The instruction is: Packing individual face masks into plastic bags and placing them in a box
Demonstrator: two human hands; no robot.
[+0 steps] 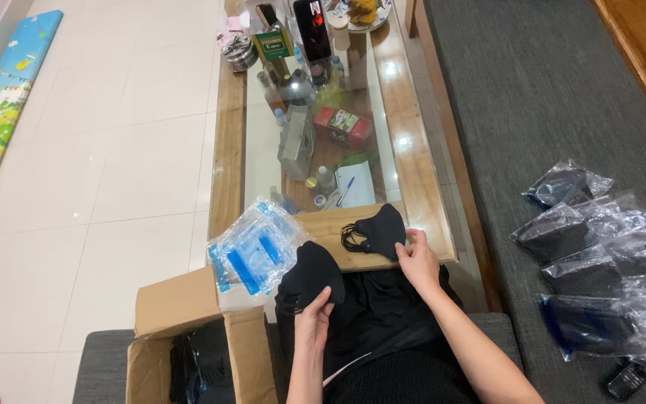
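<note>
My left hand holds a small stack of black face masks above my lap, thumb on top. My right hand rests on the near edge of the table and pinches the corner of another black mask that lies flat there, its ear loops bunched at the left. A pile of clear plastic bags with blue print lies on the table's near left corner, beside the masks.
An open cardboard box with dark contents stands at my left knee. The glass-topped wooden table carries bottles, a phone, tins and a notepad. Several clear bags of dark masks lie on the grey sofa at right. White tiled floor stretches left.
</note>
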